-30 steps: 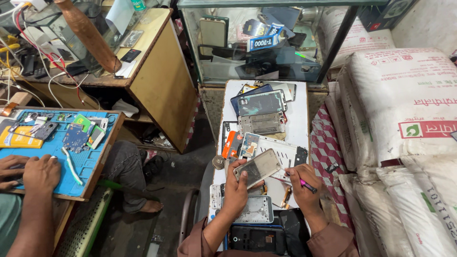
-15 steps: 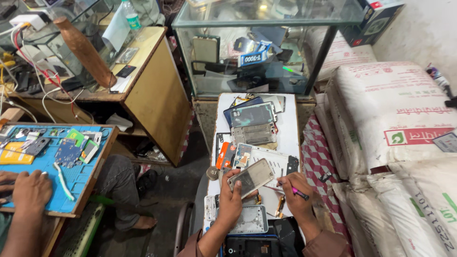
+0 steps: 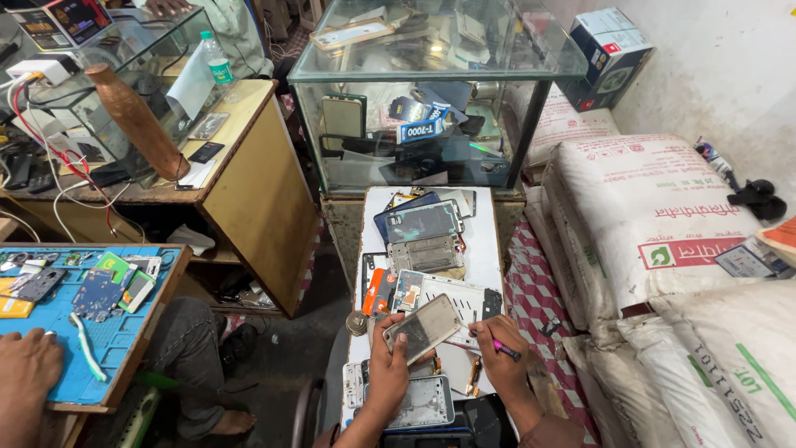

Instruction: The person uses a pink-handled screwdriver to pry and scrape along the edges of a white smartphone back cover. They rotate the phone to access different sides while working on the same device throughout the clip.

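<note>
Holding steady since a moment ago, the left hand (image 3: 390, 357) is still gripping the phone frame (image 3: 421, 328) above the white surface (image 3: 485, 257), while the right hand (image 3: 497, 348) is pinching a pink-handled tool (image 3: 507, 352).

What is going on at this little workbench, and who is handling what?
A person sits at a narrow white table strewn with phone parts. Their left hand holds up an opened phone, its back facing them, while their right hand grips a small pink-handled tool beside it. More phone shells and frames lie around the hands, and a glass cabinet stands beyond. At the far left, another person's hand rests on a blue work mat with circuit boards.
</note>
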